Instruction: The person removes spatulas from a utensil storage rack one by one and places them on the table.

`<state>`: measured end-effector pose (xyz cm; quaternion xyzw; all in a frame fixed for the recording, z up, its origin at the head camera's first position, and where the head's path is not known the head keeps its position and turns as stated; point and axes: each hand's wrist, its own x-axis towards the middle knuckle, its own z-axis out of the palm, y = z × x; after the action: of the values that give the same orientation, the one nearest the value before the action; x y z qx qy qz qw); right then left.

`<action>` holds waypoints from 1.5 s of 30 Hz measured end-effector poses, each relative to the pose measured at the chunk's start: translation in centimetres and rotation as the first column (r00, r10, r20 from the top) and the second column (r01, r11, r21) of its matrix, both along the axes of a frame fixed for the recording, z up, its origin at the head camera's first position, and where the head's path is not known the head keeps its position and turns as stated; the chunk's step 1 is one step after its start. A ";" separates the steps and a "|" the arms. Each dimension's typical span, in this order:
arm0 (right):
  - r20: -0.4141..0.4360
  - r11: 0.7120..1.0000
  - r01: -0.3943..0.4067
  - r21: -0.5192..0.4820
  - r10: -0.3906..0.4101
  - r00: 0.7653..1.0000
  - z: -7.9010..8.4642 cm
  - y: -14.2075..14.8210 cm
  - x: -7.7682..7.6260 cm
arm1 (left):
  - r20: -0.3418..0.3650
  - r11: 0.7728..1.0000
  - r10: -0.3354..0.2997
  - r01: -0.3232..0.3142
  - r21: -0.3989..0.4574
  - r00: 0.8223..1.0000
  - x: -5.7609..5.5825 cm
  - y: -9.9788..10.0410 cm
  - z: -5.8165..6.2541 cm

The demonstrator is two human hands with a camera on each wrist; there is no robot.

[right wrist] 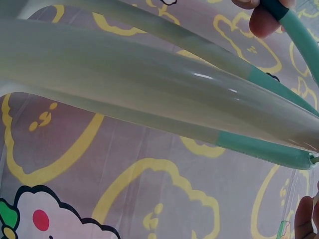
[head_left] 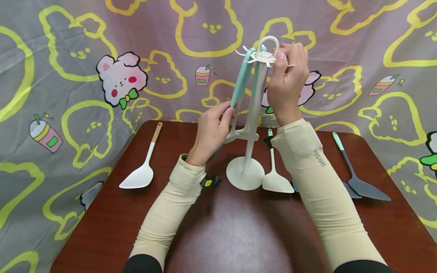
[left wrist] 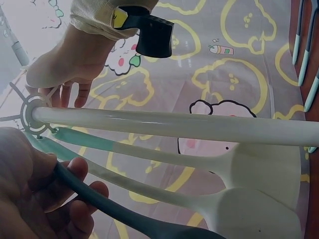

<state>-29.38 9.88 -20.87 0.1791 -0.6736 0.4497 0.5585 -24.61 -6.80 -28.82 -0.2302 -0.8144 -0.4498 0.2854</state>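
Near the frame's centre, the left hand is grasping a mint-handled dark utensil. At upper right, the right hand is gripping a white utensil stand.

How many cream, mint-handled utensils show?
3: one utensil and another hang on the tall cream stand, a third on the brown table beside its base. A beige-sleeved forearm may hide more.

Person wears cream slvs, R marked "LetsSlim", blk wrist cams.
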 end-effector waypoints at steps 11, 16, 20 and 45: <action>0.006 1.000 0.010 -0.008 -0.010 1.000 0.2 -0.1 0.3 | 0.018 1.000 -0.012 0.012 -0.001 1.000 0.2 0.0 0.2; 0.001 1.000 0.015 -0.012 -0.015 1.000 0.2 -0.1 0.2 | 0.025 1.000 -0.010 0.010 -0.008 1.000 0.3 -0.1 0.3; -0.001 1.000 0.009 -0.014 -0.009 1.000 0.3 0.0 0.1 | 0.020 1.000 0.005 -0.005 -0.014 1.000 0.4 -0.3 0.5; 0.002 1.000 0.007 -0.008 -0.007 1.000 0.1 0.2 -0.1 | 0.014 1.000 0.022 -0.022 -0.001 1.000 0.3 -0.2 0.4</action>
<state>-29.45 10.04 -20.75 0.1739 -0.6730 0.4506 0.5602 -24.32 -6.98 -28.47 -0.2182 -0.8190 -0.4479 0.2847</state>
